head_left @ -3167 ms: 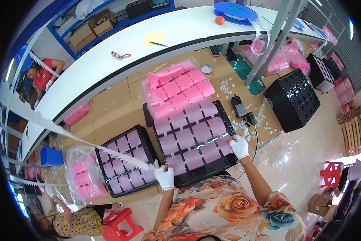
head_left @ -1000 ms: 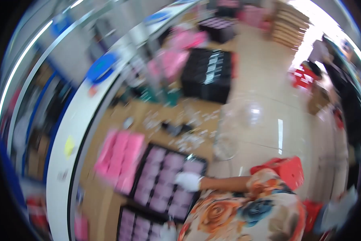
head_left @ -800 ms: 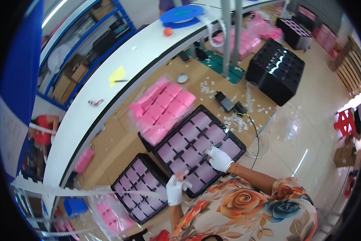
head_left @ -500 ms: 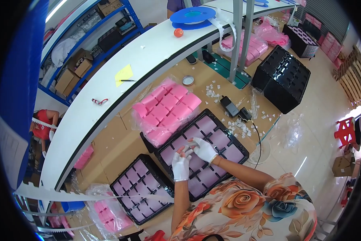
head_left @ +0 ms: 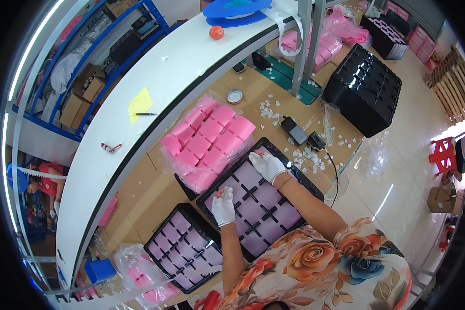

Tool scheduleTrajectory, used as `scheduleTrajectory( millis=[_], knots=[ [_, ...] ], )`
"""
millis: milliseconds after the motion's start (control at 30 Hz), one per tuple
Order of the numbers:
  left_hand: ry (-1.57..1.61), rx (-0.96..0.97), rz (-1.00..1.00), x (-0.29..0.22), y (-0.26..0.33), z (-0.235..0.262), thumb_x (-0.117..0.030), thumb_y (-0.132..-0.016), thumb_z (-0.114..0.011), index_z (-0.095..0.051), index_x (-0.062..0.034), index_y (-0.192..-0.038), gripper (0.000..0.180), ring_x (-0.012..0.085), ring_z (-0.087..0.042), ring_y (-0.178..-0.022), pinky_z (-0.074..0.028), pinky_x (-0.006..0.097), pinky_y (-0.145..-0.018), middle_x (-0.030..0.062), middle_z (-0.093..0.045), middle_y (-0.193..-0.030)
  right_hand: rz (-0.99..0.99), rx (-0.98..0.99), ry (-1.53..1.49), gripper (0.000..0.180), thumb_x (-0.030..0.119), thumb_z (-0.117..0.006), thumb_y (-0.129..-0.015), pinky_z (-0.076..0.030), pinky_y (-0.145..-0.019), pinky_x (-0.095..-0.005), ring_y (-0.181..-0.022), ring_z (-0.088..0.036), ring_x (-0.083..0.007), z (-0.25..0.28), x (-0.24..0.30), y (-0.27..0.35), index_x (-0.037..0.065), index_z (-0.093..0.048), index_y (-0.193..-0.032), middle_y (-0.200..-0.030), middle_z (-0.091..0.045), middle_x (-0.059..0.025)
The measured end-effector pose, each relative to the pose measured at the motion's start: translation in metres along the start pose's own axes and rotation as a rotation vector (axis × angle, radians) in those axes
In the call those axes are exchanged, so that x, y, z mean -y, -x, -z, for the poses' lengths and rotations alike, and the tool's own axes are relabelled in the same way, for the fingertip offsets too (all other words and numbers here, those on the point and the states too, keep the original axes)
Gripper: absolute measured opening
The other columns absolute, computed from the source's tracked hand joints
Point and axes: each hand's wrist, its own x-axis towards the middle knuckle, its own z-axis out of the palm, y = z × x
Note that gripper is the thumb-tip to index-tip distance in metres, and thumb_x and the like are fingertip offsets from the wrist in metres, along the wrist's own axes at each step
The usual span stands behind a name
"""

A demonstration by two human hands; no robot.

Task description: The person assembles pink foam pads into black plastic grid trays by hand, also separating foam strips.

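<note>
A black plastic tray lies before me, its cells lined with lilac sheets between black cross-shaped dividers. My left hand, in a white glove with bare fingertips, is over the tray's left part. Its fingers are curled together; anything between them is hidden. Farther right, my right hand, gloved likewise, lies with extended fingers at the tray's far edge. Pink foam blocks in clear plastic sit just beyond the tray. A second black tray with lilac cells stands to the left.
A white curved shelf arches overhead, bearing a tomato, a blue reel and a yellow note. White scraps surround a black device with a cable. Stacked black trays stand at the right. Another person is far left.
My hands have parted from their meeting point over the tray. The right moved up and right to the far edge; the left drew slightly left. The whole view has shifted a little.
</note>
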Motion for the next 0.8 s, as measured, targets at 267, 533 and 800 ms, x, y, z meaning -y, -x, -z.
scheduleTrajectory(
  millis=[267, 533, 800],
  knots=[
    [0.673, -0.194, 0.341, 0.003, -0.006, 0.029, -0.002, -0.086, -0.047, -0.052, 0.0022, -0.091, 0.008, 0.0233, -0.06, -0.07, -0.053, 0.03, -0.063, 0.0145, -0.059, -0.086, -0.372, -0.109, -0.799, 0.025, -0.003, -0.041, -0.086, -0.051, -0.085, -0.0343, -0.095, -0.06, -0.0307, 0.025, 0.047, -0.011, -0.009, -0.047, -0.11, -0.104, -0.058, -0.0223],
    [0.253, -0.402, 0.231, -0.003, -0.006, 0.035, 0.007, -0.084, -0.043, -0.052, 0.0003, -0.094, 0.015, 0.0155, -0.055, -0.073, -0.052, 0.026, -0.072, 0.0106, -0.056, -0.087, 0.13, -0.1, 0.385, 0.027, -0.002, -0.046, -0.079, -0.049, -0.079, -0.0316, -0.092, -0.062, -0.0263, 0.024, 0.063, 0.007, 0.003, -0.056, -0.103, -0.101, -0.06, -0.017],
    [-0.714, -0.259, -0.271, -0.015, 0.016, 0.025, 0.003, -0.075, -0.05, -0.049, 0.0005, -0.107, 0.033, 0.0265, -0.052, -0.092, -0.043, 0.035, -0.084, 0.016, -0.048, -0.115, 0.516, 0.149, 1.081, 0.041, 0.014, -0.051, -0.08, -0.036, -0.098, -0.0384, -0.117, -0.042, -0.0343, 0.025, 0.077, 0.033, 0.001, -0.051, -0.119, -0.125, -0.047, -0.0182]
  ],
)
